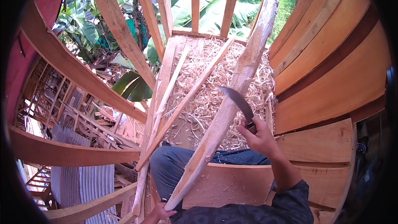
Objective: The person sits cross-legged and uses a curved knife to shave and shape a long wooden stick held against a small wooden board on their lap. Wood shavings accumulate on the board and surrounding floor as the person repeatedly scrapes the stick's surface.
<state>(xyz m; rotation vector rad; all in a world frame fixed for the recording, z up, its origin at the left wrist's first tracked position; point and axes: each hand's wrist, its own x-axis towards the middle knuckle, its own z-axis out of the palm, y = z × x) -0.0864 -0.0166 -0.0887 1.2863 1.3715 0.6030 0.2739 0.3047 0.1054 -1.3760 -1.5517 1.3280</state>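
A long peeled wooden pole [215,124] slants from my lap up to the far right, its pale surface partly shaved. At its near end my left hand [159,213] is closed round the wood, low in the view and partly cut off by the edge. My right hand [260,136] grips the dark handle of a curved knife [237,99]. The blade lies over the middle of the pole, its tip pointing left; whether it touches the wood I cannot tell.
Curly wood shavings [199,72] cover the floor ahead. Narrow wooden strips [186,99] lean to the left of the pole. Upright slats [124,29] and stacked boards [327,79] enclose the space. Corrugated sheets [83,182] and scrap wood lie below on the left; banana leaves [186,10] stand beyond.
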